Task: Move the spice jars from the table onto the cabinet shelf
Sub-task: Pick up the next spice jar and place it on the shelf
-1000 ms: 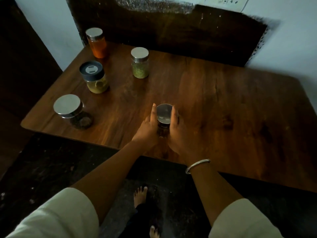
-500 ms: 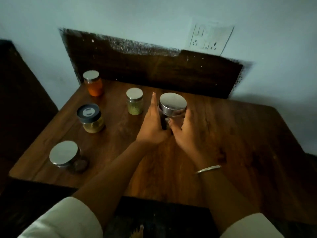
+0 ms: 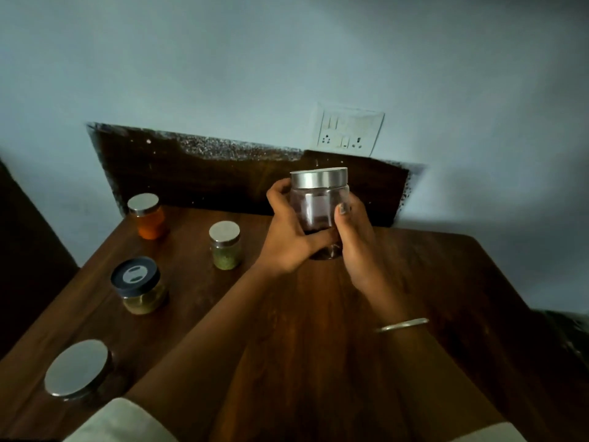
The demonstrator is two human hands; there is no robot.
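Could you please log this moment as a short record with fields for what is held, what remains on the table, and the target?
held item: clear jar with steel lid, upright, lifted off the table
grip: left hand and right hand on opposite sides
still on table: orange jar; green jar; black-lidded jar; wide steel-lidded jar
cabinet shelf: not in view

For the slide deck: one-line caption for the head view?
Both hands, left hand and right hand, lift a steel-lidded jar above the table; four jars remain.
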